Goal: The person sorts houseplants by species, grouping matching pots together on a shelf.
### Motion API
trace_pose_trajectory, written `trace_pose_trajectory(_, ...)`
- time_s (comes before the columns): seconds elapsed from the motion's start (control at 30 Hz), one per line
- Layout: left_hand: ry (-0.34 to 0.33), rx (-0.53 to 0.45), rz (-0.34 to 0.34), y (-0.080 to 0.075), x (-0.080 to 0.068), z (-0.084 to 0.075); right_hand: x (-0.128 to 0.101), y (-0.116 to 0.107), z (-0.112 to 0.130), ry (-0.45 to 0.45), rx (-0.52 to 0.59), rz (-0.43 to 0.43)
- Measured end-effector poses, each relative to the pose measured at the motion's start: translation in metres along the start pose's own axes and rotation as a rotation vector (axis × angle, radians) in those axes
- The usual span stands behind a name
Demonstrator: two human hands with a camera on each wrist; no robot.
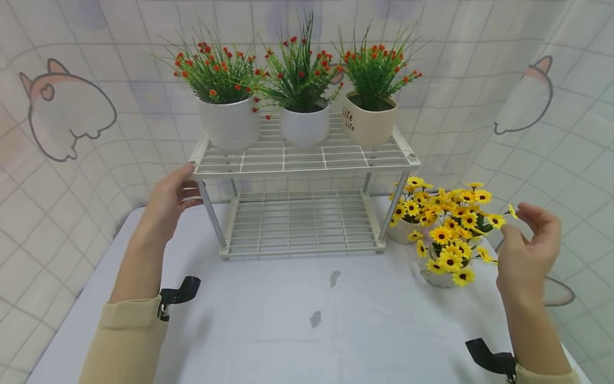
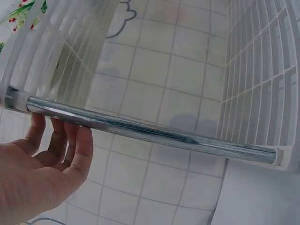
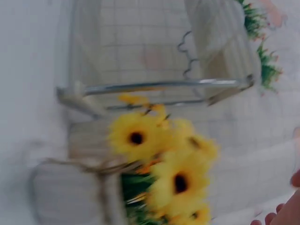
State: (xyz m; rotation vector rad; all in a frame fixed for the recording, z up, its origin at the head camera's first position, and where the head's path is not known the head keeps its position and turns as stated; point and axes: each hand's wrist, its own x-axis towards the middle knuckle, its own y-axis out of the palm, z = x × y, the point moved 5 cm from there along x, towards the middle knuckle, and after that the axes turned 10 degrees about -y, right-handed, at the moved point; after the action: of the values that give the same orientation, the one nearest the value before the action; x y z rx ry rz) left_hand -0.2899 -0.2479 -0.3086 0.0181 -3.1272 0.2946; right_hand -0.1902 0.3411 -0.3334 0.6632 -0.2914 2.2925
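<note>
A white two-tier wire rack (image 1: 307, 172) with metal posts stands on the table. My left hand (image 1: 169, 200) is at its upper left corner, fingertips touching the corner and the metal post (image 2: 154, 131) from outside. To the rack's right, two pots of yellow daisy-like flowers (image 1: 451, 234) stand close together. My right hand (image 1: 530, 250) is beside these flowers, fingers loosely bent, holding nothing. In the right wrist view the front flower pot (image 3: 68, 192) has twine around it, and my right fingers (image 3: 281, 211) show apart from the blooms.
On the top shelf sit three pots of red-flowered grass: a white pot (image 1: 230, 124), a smaller white pot (image 1: 305, 127) and a cream pot (image 1: 368, 124) lettered "Life". A white cloth covers the table (image 1: 268, 320). A checked curtain (image 1: 158, 32) hangs behind and at the sides.
</note>
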Motion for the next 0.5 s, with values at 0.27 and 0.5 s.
trace_pose_trajectory(0.27,-0.005,-0.017,0.017,0.003,0.001,0.004,-0.032,-0.038,-0.072,0.389,-0.068,-0.085)
trace_pose_trajectory(0.5,-0.015,-0.035,0.022,-0.001,0.0,0.002,-0.054,-0.046,-0.116,0.7,0.204,-0.186)
